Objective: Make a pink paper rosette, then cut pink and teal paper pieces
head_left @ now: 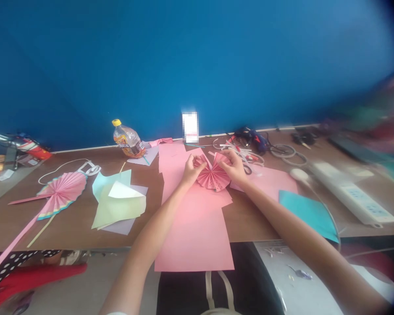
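Between my hands is a pink pleated paper fan [214, 178], spread nearly into a full circle with a narrow V-shaped gap at its top. My left hand [195, 168] pinches its upper left edge, and my right hand [232, 164] pinches the upper right edge. Beneath the fan lie overlapping sheets of pink paper [193, 236], one reaching past the table's front edge. Another pink paper fan [61, 192], with a blue and yellow border and long paper strips, lies at the left.
Green and blue papers [121, 210] lie left of centre, near a plastic bottle [128, 142]. A glowing phone-like screen [190, 127], blurred out, stands against the blue wall. On the right are cables [284, 153], turquoise paper [308, 214] and a white power strip [357, 197].
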Motion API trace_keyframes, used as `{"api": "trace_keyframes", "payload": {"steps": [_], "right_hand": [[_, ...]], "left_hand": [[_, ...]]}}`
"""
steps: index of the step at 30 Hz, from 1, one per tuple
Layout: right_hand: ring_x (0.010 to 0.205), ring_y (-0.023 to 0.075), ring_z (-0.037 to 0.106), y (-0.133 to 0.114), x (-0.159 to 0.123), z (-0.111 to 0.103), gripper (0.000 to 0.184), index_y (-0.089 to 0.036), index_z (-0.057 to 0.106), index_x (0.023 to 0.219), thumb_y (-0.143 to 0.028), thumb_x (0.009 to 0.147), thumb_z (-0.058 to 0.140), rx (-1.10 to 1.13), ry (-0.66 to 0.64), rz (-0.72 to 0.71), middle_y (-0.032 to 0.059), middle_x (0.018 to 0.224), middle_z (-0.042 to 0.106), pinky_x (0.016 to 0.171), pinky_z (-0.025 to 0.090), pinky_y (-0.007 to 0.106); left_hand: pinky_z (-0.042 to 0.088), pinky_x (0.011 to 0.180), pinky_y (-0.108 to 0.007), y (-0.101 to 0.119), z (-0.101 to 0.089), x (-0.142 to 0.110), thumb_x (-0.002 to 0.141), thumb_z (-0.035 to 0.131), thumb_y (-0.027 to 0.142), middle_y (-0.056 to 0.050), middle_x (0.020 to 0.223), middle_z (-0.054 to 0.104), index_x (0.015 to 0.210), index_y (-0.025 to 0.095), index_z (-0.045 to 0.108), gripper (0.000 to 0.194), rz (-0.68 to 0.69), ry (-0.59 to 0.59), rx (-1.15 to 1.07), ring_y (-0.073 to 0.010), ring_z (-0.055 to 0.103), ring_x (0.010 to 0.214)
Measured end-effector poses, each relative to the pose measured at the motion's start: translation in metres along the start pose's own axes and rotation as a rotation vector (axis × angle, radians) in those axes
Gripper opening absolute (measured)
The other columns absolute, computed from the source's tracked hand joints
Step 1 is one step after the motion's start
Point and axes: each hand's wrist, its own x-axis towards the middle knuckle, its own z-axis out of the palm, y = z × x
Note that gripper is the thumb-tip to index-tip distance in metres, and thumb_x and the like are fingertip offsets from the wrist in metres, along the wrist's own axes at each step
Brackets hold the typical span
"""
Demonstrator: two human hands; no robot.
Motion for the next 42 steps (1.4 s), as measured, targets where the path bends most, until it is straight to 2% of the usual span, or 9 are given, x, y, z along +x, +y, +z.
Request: {"api": "trace_keyframes", "payload": {"steps": [3, 6, 13, 20, 24, 26, 30, 36, 42], "right_hand": [[0.095, 0.0235, 0.064, 0.000, 0.002, -0.001, 0.022, -0.022, 0.060, 0.097, -0.028, 0.076, 0.064, -0.001, -0.046, 0.025, 0.0048, 0.099, 0.068, 0.083, 0.050, 0.037], [0.089, 0.0227, 0.064, -0.001, 0.003, -0.002, 0.019, -0.021, 0.062, 0.092, -0.030, 0.076, 0.066, -0.002, -0.100, 0.027, 0.0041, 0.094, 0.069, 0.081, 0.049, 0.036], [0.077, 0.0189, 0.061, -0.001, 0.006, -0.003, 0.022, -0.020, 0.061, 0.086, -0.036, 0.074, 0.071, 0.045, -0.136, 0.109, 0.0006, 0.082, 0.067, 0.073, 0.047, 0.032], [0.084, 0.0190, 0.062, 0.006, 0.005, -0.004, 0.031, -0.023, 0.060, 0.102, -0.033, 0.075, 0.071, 0.131, -0.196, 0.136, 0.0016, 0.097, 0.067, 0.074, 0.047, 0.031], [0.083, 0.0177, 0.060, 0.011, 0.005, -0.003, 0.031, -0.024, 0.055, 0.101, -0.027, 0.074, 0.069, 0.079, -0.119, 0.084, 0.0003, 0.094, 0.064, 0.070, 0.045, 0.029], [0.081, 0.0171, 0.059, 0.013, 0.006, -0.003, 0.022, -0.023, 0.055, 0.092, -0.023, 0.073, 0.066, 0.028, -0.076, 0.040, -0.0002, 0.090, 0.063, 0.070, 0.044, 0.028], [0.074, 0.0167, 0.058, 0.014, 0.007, -0.005, 0.006, -0.021, 0.060, 0.078, -0.018, 0.075, 0.056, -0.082, -0.148, 0.012, 0.0002, 0.079, 0.063, 0.069, 0.044, 0.030], [0.084, 0.0202, 0.061, 0.010, 0.006, -0.006, 0.010, -0.021, 0.066, 0.077, -0.022, 0.079, 0.056, -0.114, -0.194, -0.035, 0.0032, 0.086, 0.068, 0.076, 0.046, 0.033], [0.085, 0.0211, 0.062, 0.016, 0.007, -0.005, 0.013, -0.022, 0.072, 0.084, -0.030, 0.080, 0.062, -0.011, -0.188, 0.075, 0.0036, 0.088, 0.070, 0.077, 0.047, 0.034]], "left_hand": [[0.042, 0.082, -0.028, 0.001, 0.000, 0.001, 0.067, 0.080, 0.031, -0.004, 0.105, 0.062, 0.102, 0.022, 0.054, 0.045, -0.026, -0.012, -0.041, -0.0169, 0.060, 0.092], [0.042, 0.087, -0.029, 0.002, 0.000, 0.001, 0.068, 0.080, 0.032, -0.006, 0.116, 0.061, 0.105, 0.023, 0.057, 0.045, -0.018, -0.053, -0.002, -0.0199, 0.059, 0.103], [0.040, 0.093, -0.031, 0.002, 0.000, 0.001, 0.069, 0.079, 0.036, -0.007, 0.117, 0.062, 0.104, 0.022, 0.056, 0.044, -0.042, -0.067, 0.036, -0.0232, 0.057, 0.113], [0.042, 0.091, -0.031, 0.006, 0.000, -0.001, 0.072, 0.075, 0.032, -0.008, 0.117, 0.062, 0.106, 0.021, 0.058, 0.040, -0.001, -0.144, 0.064, -0.0217, 0.058, 0.110], [0.043, 0.085, -0.027, 0.004, 0.000, 0.000, 0.070, 0.075, 0.029, -0.006, 0.112, 0.062, 0.101, 0.020, 0.056, 0.038, -0.024, -0.044, 0.033, -0.0189, 0.059, 0.103], [0.043, 0.079, -0.025, 0.003, 0.000, 0.000, 0.070, 0.075, 0.028, -0.003, 0.102, 0.063, 0.099, 0.020, 0.053, 0.037, -0.042, 0.027, 0.010, -0.0164, 0.060, 0.093], [0.041, 0.072, -0.023, 0.003, -0.001, -0.001, 0.070, 0.073, 0.027, 0.002, 0.084, 0.058, 0.091, 0.021, 0.048, 0.033, -0.056, 0.094, -0.033, -0.0125, 0.057, 0.077], [0.042, 0.077, -0.023, 0.000, -0.002, 0.001, 0.072, 0.072, 0.027, 0.002, 0.083, 0.055, 0.092, 0.022, 0.048, 0.031, -0.023, 0.198, -0.049, -0.0121, 0.055, 0.080], [0.044, 0.084, -0.025, -0.008, -0.005, 0.004, 0.072, 0.075, 0.033, 0.000, 0.091, 0.056, 0.098, 0.023, 0.049, 0.038, -0.046, 0.282, -0.173, -0.0129, 0.057, 0.090]]}}
